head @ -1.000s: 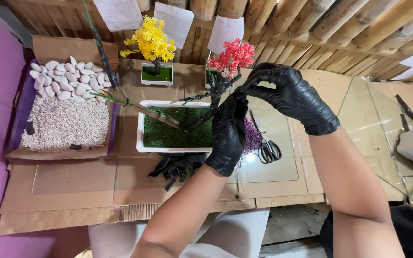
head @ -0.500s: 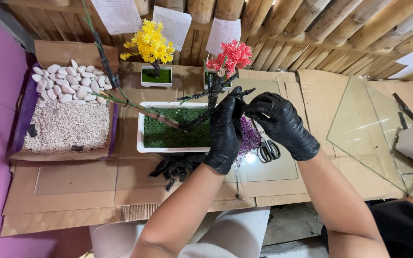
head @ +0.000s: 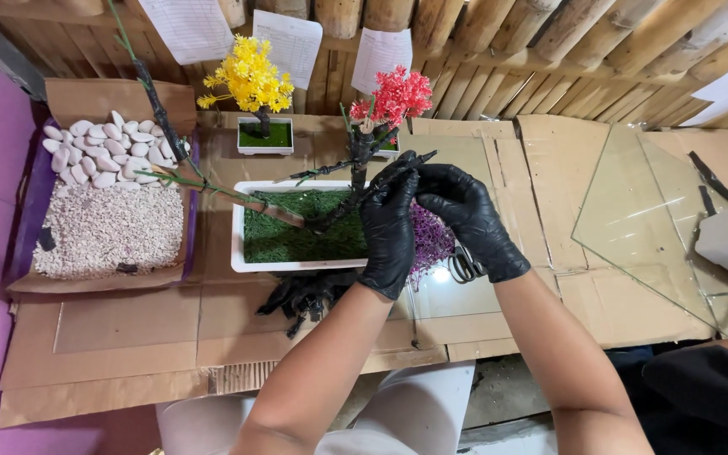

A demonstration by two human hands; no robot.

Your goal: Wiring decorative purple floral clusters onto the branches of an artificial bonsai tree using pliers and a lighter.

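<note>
Left hand (head: 388,232), in a black glove, was closed around the dark, gnarled trunk of a small artificial tree (head: 355,181), while the right hand (head: 465,215), gloved the same, pinched a thin dark branch tip just above it with its fingers drawn together. The tree stood at the right end of a white rectangular tray (head: 250,263) lined with green, grass-like matting, and a long stem with green shoots leaned out of it to the left. By the look of it, the step in hand was shaping or fixing a branch onto the trunk; the next move would call for a steady grip on the trunk and fine fingertip work, since the twig looked slender and wiry. A tuft of purple foliage (head: 430,240) lay just beside the tray, partly behind the hands, with scissors (head: 463,268) near it. Further back stood a yellow-blossomed tree (head: 250,80) and a red-blossomed tree (head: 398,94) in small pots. To the left, a box (head: 23,253) held smooth white pebbles and fine pale gravel. Corrugated cardboard covered the worktop (head: 111,337), and glass panes (head: 634,219) lay to the right.
</note>
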